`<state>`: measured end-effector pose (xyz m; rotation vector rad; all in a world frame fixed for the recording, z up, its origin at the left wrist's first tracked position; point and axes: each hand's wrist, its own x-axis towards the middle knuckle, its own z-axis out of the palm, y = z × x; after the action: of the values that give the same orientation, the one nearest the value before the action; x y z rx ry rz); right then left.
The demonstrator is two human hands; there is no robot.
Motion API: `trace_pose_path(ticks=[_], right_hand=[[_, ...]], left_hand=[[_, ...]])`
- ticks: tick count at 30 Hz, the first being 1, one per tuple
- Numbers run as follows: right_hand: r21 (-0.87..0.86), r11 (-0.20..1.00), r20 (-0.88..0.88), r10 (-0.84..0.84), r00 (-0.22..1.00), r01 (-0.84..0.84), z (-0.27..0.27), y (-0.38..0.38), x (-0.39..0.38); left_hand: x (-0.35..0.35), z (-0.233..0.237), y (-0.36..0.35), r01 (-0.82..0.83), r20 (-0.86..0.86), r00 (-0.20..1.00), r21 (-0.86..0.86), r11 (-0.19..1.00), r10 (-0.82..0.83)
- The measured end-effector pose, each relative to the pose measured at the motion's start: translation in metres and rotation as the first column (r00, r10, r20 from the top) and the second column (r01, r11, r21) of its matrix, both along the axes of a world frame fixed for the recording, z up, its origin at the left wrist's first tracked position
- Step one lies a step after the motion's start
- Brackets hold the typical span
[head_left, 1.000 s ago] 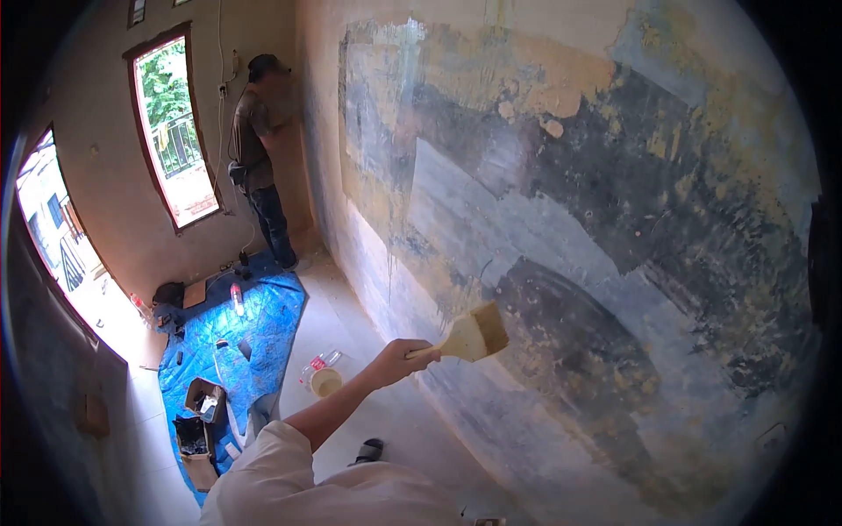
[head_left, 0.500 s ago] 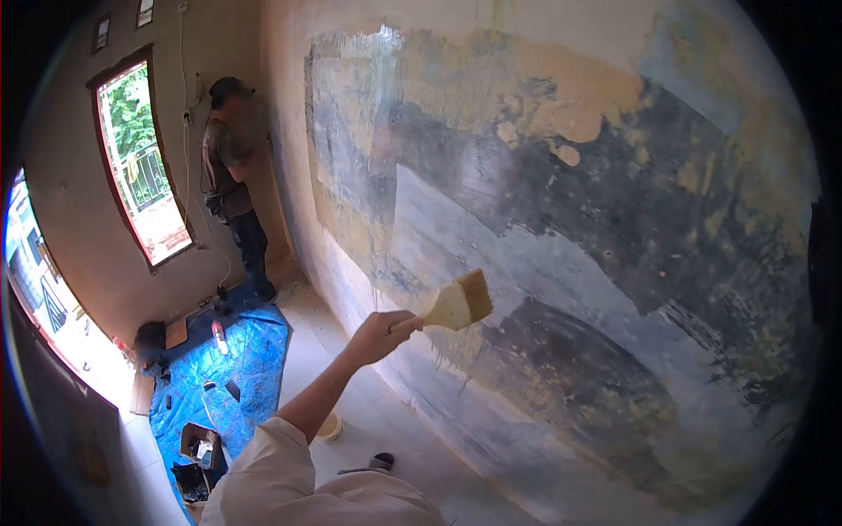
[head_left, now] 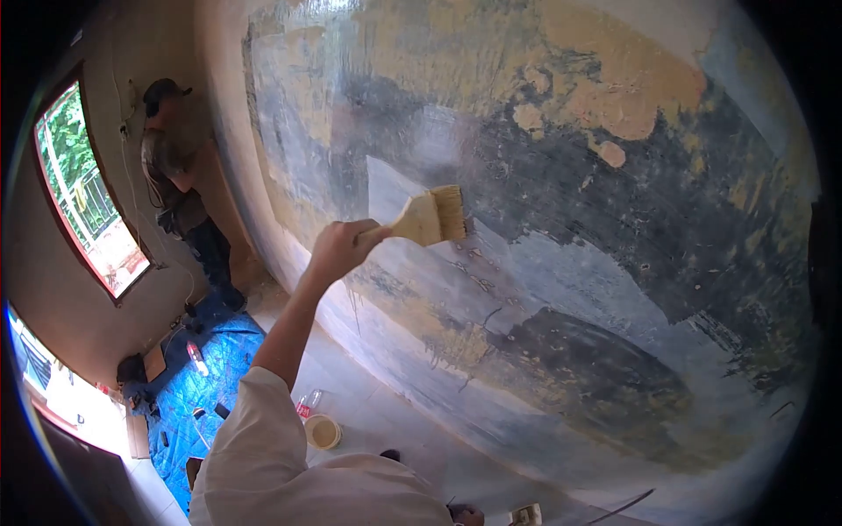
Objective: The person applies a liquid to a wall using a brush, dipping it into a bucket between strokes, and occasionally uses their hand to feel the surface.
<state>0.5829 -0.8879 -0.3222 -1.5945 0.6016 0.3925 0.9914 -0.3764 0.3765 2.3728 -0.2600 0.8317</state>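
Note:
My left hand [head_left: 342, 250] is closed around the handle of a wide, flat paintbrush [head_left: 419, 219]. The brush points right, and its tan bristles overlap the lower edge of a dark patch on the wall [head_left: 561, 272]. That wall is a patchwork of dark grey, pale grey and yellowish areas, with a glossy sheen near its upper left. My forearm reaches up from a loose, light-coloured sleeve. My right hand is outside the view.
A round tub [head_left: 323, 432] stands on the tiled floor beside a clear bottle [head_left: 309, 403]. Another person [head_left: 175, 175] in a dark cap stands at the wall's far end. A blue tarp [head_left: 215, 359] covers the floor near the window [head_left: 92, 188].
My left hand and the brush have moved up and left in view, to a higher part of the wall. The view has shifted, bringing the tub and bottle into clearer sight.

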Motion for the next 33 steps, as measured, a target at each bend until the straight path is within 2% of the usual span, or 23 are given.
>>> trace_pose_path(ticks=[2,5,6,7,8,10,14,16,20,22,24,26,28,32,33], right_hand=[[0.009,0.997,-0.135,-0.072,0.988,0.074,0.038,0.008,0.006],[-0.003,0.996,-0.185,-0.085,0.979,0.086,0.066,0.004,0.012],[-0.015,0.997,-0.195,-0.082,0.977,0.081,0.072,0.002,0.013],[-0.017,0.996,-0.207,-0.084,0.975,0.082,0.077,0.003,0.014],[-0.017,0.996,-0.22,-0.084,0.972,0.082,0.084,0.004,0.015],[-0.019,0.997,-0.248,-0.081,0.965,0.079,0.09,0.006,0.013],[-0.01,0.997,-0.285,-0.08,0.955,0.08,0.1,0.013,0.017],[-0.006,0.997,-0.302,-0.07,0.951,0.071,0.106,0.012,0.019],[-0.001,0.999,-0.359,-0.036,0.933,0.039,0.117,0.012,0.02],[-0.002,1.0,-0.395,-0.001,0.919,0.0,0.124,0.008,0.027],[-0.012,0.999,-0.433,0.04,0.9,-0.05,0.132,-0.002,0.038],[-0.022,0.993,-0.477,0.091,0.874,-0.116,0.142,-0.009,0.051],[-0.039,0.983,-0.519,0.132,0.844,-0.177,0.155,-0.017,0.068],[-0.104,0.969,-0.501,0.143,0.854,-0.223,0.179,-0.041,0.112],[-0.109,0.98,-0.419,0.107,0.901,-0.167,0.184,-0.045,0.124]], left_hand=[[0.005,0.005,0.018,-0.042,-0.031,0.999,0.032,0.999,0.043],[0.016,0.004,0.064,-0.113,0.014,0.994,0.062,0.992,0.112],[0.009,0.014,0.071,-0.212,-0.078,0.973,0.058,0.976,0.216],[0.011,0.012,0.087,-0.267,0.005,0.963,0.12,0.956,0.268],[0.009,0.011,0.097,-0.38,0.169,0.92,0.176,0.908,0.352],[0.012,0.007,0.115,-0.634,0.234,0.773,0.294,0.715,0.59],[0.005,0.006,0.098,-0.659,0.267,0.752,0.311,0.685,0.603],[-0.006,0.008,0.058,-0.632,0.169,0.766,0.379,0.676,0.621],[-0.034,-0.003,-0.021,-0.54,0.136,0.834,0.403,0.739,0.536],[-0.052,-0.003,-0.057,-0.473,0.114,0.878,0.361,0.804,0.466],[-0.068,-0.004,-0.087,-0.322,0.038,0.944,0.319,0.891,0.328],[-0.076,-0.011,-0.113,-0.07,0.01,0.997,0.259,0.963,0.07],[-0.075,-0.026,-0.14,0.127,0.049,0.988,0.255,0.959,-0.144],[-0.058,-0.041,-0.14,0.104,-0.024,0.995,0.266,0.958,-0.101],[-0.051,-0.048,-0.123,0.097,0.008,0.995,0.207,0.973,-0.101]])
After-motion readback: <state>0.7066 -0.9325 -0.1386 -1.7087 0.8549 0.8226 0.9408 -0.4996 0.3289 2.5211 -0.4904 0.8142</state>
